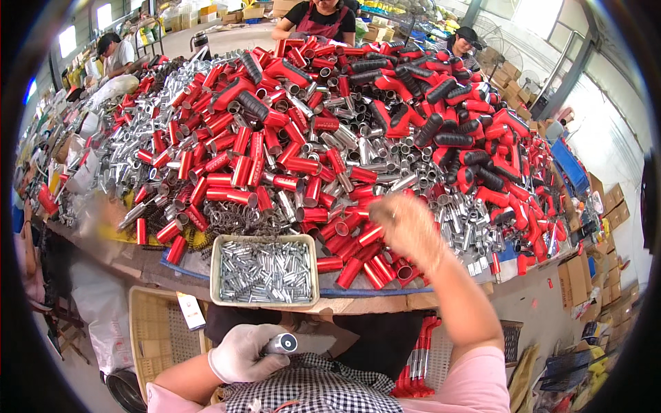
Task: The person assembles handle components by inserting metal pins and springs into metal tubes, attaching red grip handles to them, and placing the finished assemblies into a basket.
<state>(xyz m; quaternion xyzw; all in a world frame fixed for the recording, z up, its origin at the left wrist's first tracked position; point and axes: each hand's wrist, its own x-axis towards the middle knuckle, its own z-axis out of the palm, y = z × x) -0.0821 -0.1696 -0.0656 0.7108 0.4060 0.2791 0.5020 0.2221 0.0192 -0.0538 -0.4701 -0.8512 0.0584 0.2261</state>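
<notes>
The gloved left hand (241, 353) gripped a silver tube (282, 343) at the lap, its axis pointing right, while the blurred right hand (407, 224), grip unclear, reached over red tubes (358, 256) on the desk (358, 303).

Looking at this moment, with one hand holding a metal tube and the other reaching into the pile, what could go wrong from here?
1. The right hand is bare and blurred over the heap of red tubes and silver tubes; a cut tube edge could nick it.
2. The heap is steep, so pulling one piece might send others sliding off the table edge.
3. The tray of small silver pins sits at that edge; a bump could tip it.
</notes>
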